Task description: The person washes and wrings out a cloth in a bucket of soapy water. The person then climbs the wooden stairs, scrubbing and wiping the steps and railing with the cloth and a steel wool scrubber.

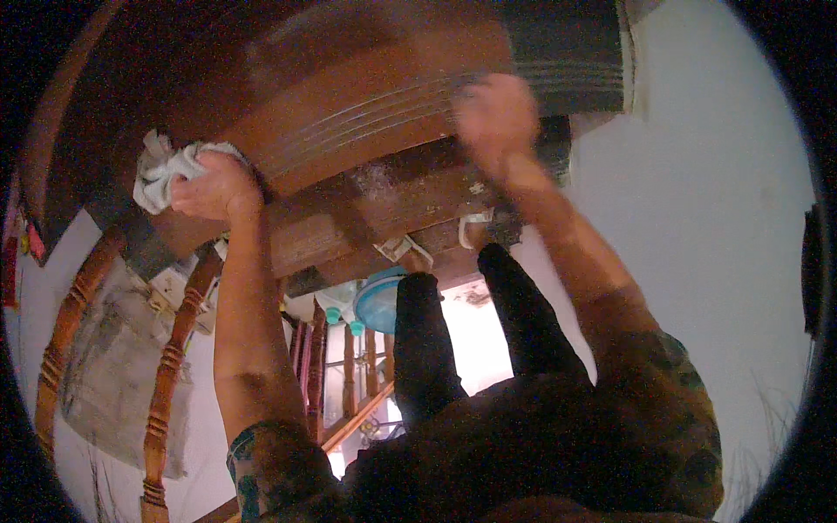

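My left hand (219,186) grips a bunched white cloth (157,180). It presses the cloth against the left part of a brown wooden stair tread (366,98), close to its front edge. Several thin parallel grooves run along that edge. Farther right, my right hand (497,118) is over the grooved edge, near the tread's dark end. Motion blurs this hand and its fingers look curled. Whether anything is in it cannot be made out.
Turned wooden balusters (173,356) stand at left. A plain pale wall (693,216) rises at right. Lower steps (314,235) hold my feet in white-strapped sandals (405,248). Below are a blue basin (379,304) and containers with green caps (333,316).
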A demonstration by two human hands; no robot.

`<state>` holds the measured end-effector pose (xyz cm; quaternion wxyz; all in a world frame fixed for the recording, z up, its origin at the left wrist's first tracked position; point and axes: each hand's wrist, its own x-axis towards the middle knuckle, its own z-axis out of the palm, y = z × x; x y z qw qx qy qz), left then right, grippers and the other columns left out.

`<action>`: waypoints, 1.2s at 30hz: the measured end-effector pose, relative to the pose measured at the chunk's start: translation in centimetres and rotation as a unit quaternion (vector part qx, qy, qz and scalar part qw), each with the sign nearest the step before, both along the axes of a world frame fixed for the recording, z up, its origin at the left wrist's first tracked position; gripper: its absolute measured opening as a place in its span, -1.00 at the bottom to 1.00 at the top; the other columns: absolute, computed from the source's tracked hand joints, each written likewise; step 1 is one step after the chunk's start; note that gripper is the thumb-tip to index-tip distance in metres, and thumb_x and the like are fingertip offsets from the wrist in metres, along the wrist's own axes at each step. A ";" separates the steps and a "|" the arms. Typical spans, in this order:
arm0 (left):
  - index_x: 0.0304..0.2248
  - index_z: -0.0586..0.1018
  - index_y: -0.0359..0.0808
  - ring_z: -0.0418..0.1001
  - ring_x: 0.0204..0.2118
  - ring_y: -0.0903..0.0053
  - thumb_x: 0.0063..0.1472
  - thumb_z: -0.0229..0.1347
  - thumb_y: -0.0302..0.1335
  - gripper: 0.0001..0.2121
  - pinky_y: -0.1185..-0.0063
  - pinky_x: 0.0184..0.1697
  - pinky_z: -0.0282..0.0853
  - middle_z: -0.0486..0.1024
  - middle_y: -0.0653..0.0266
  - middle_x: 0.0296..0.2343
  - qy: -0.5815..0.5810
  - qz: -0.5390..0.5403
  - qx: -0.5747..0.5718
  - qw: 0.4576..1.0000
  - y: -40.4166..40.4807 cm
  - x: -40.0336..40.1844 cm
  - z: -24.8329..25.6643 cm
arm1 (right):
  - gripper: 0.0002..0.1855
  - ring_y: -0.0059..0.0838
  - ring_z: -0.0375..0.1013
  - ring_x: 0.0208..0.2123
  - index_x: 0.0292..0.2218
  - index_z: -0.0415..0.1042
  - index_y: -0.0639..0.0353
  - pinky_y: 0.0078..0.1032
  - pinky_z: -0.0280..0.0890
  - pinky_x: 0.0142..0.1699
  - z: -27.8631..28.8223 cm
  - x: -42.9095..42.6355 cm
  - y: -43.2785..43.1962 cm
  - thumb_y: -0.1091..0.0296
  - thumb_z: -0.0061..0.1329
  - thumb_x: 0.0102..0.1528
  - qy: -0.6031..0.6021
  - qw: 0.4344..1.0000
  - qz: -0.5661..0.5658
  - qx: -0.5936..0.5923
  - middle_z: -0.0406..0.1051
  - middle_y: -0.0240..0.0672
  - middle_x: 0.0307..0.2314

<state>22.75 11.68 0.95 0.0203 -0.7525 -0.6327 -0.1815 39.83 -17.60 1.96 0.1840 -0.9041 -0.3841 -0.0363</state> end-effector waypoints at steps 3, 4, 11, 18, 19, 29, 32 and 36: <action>-0.22 0.29 -0.46 0.23 -0.22 0.03 -0.06 0.02 -0.25 -0.52 0.23 -0.11 0.17 0.25 -0.13 -0.29 -0.010 -0.055 0.073 0.996 -1.0 0.9 -1.1 | -0.87 -0.20 0.31 -0.39 -0.61 0.38 0.11 -0.32 0.23 -0.33 -0.3 1.2 -5.9 0.28 -0.02 -0.19 -0.071 0.993 -0.066 0.060 0.34 -0.21 -0.54; -0.22 0.29 -0.46 0.22 -0.20 0.04 -0.06 0.03 -0.25 -0.52 0.24 -0.10 0.15 0.25 -0.13 -0.28 -0.012 -0.050 0.070 0.996 -1.1 1.1 -1.1 | -0.87 -0.21 0.31 -0.39 -0.61 0.38 0.11 -0.31 0.22 -0.35 -0.7 -0.5 -4.0 0.28 -0.04 -0.17 -0.025 0.999 0.030 -0.004 0.33 -0.21 -0.52; -0.21 0.28 -0.43 0.22 -0.19 0.05 -0.05 0.03 -0.25 -0.53 0.25 -0.09 0.15 0.23 -0.08 -0.27 -0.047 -0.017 0.047 0.998 -0.3 -0.3 -0.7 | -0.89 -0.32 0.36 -0.54 -0.67 0.44 -0.02 -0.29 0.21 -0.46 1.7 -3.3 5.1 0.28 -0.08 -0.18 0.070 0.954 0.171 -0.236 0.30 -0.36 -0.69; -0.21 0.28 -0.43 0.22 -0.18 0.06 -0.04 0.04 -0.27 -0.54 0.25 -0.09 0.16 0.22 -0.07 -0.26 -0.007 -0.037 0.098 0.994 -0.4 1.4 -0.9 | -0.93 -0.29 0.32 -0.46 -0.58 0.41 0.01 -0.31 0.15 -0.41 0.6 -1.9 2.3 0.32 -0.06 -0.23 0.045 0.989 0.084 -0.111 0.31 -0.39 -0.57; -0.20 0.28 -0.44 0.21 -0.17 0.06 -0.04 0.04 -0.28 -0.53 0.26 -0.08 0.15 0.22 -0.07 -0.26 -0.038 -0.016 0.052 0.998 -0.9 2.1 0.0 | -0.93 -0.30 0.31 -0.44 -0.57 0.40 0.01 -0.30 0.14 -0.40 1.1 -4.2 5.6 0.31 -0.09 -0.20 0.068 0.979 0.138 -0.136 0.31 -0.40 -0.55; -0.20 0.32 -0.43 0.22 -0.16 0.08 -0.03 0.08 -0.26 -0.54 0.27 -0.07 0.15 0.24 -0.03 -0.26 -0.017 -0.005 0.042 0.999 -0.6 0.4 -0.6 | -0.71 -0.09 0.35 -0.37 -0.47 0.40 0.21 -0.21 0.27 -0.29 0.2 15.2 0.9 0.15 0.01 -0.12 -0.173 0.970 -0.129 -0.109 0.39 -0.10 -0.46; -0.19 0.33 -0.41 0.22 -0.16 0.10 -0.03 0.08 -0.26 -0.54 0.29 -0.08 0.16 0.24 -0.01 -0.26 -0.024 -0.004 0.022 0.999 -1.4 1.9 -0.1 | -0.67 -0.10 0.36 -0.35 -0.42 0.42 0.22 -0.21 0.28 -0.25 -3.5 21.9 -0.8 0.11 0.00 -0.08 -0.256 0.936 -0.224 -0.090 0.40 -0.09 -0.44; -0.19 0.32 -0.41 0.21 -0.18 0.11 -0.05 0.08 -0.28 -0.54 0.29 -0.09 0.15 0.24 -0.02 -0.28 -0.020 -0.004 0.010 1.000 -1.3 0.7 0.4 | -0.70 -0.13 0.38 -0.33 -0.38 0.47 0.20 -0.25 0.30 -0.24 -4.2 11.4 14.8 0.17 -0.02 -0.10 -0.156 0.976 -0.081 -0.127 0.42 -0.10 -0.43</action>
